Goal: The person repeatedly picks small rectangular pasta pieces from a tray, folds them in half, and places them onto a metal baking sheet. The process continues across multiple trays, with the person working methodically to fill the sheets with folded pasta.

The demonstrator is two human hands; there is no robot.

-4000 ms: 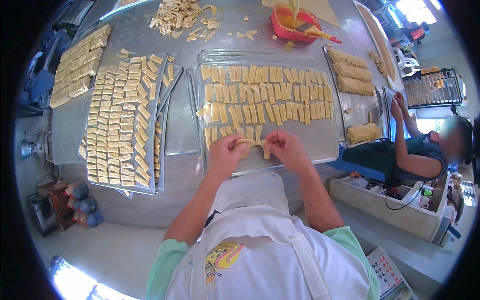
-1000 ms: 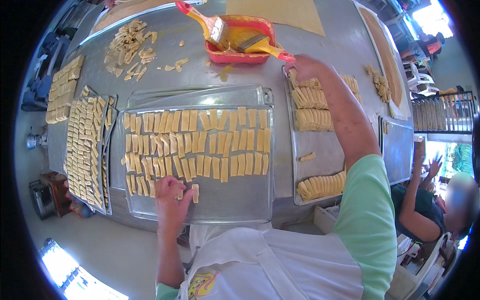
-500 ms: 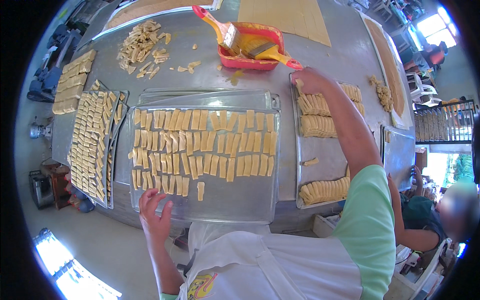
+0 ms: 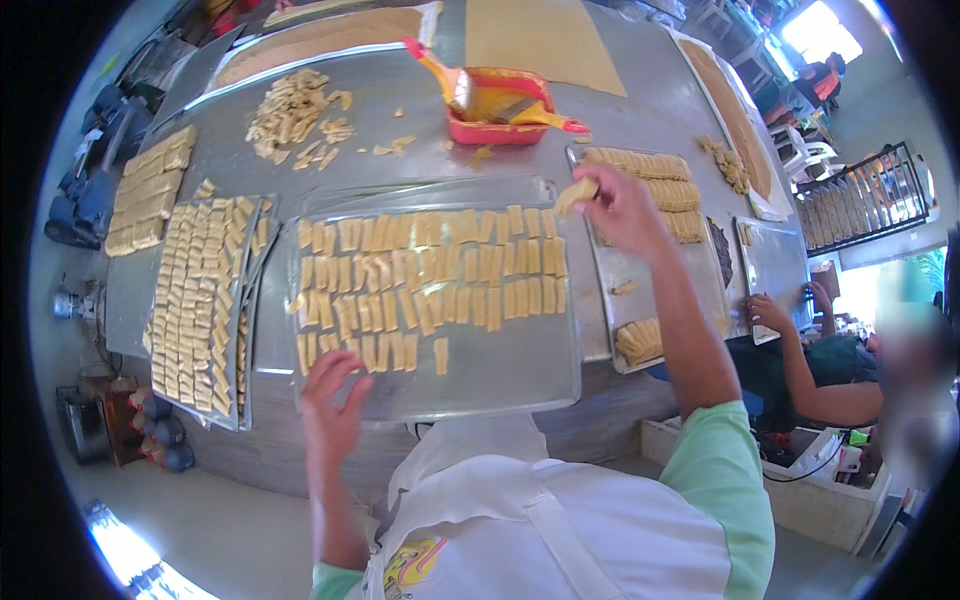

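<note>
My right hand (image 4: 625, 212) is closed around a few stacked strips of pale dough (image 4: 577, 196), raised between two metal trays. Beneath and to the right lies the long right tray (image 4: 650, 292), with tight rows of dough strips (image 4: 640, 162) at its far end and a short row at its near end. My left hand (image 4: 332, 398), fingers apart and holding nothing I can see, hovers over the near left corner of the middle tray (image 4: 500, 380). That tray carries several rows of flat dough strips (image 4: 435, 265); the nearest row is short, with one strip (image 4: 441, 356) set apart.
A red tub (image 4: 497, 132) with two brushes stands at the back. Left are a heaped tray of strips (image 4: 190, 310), stacked dough blocks (image 4: 152, 190) and loose scraps (image 4: 295, 115). A dough sheet (image 4: 540, 40) lies behind. Another person's hand (image 4: 770, 313) touches a tray at right.
My right hand has lifted off the right tray and come nearer, toward the middle tray, with dough strips in its fingers. My left hand stays near the middle tray's corner. The view has shifted.
</note>
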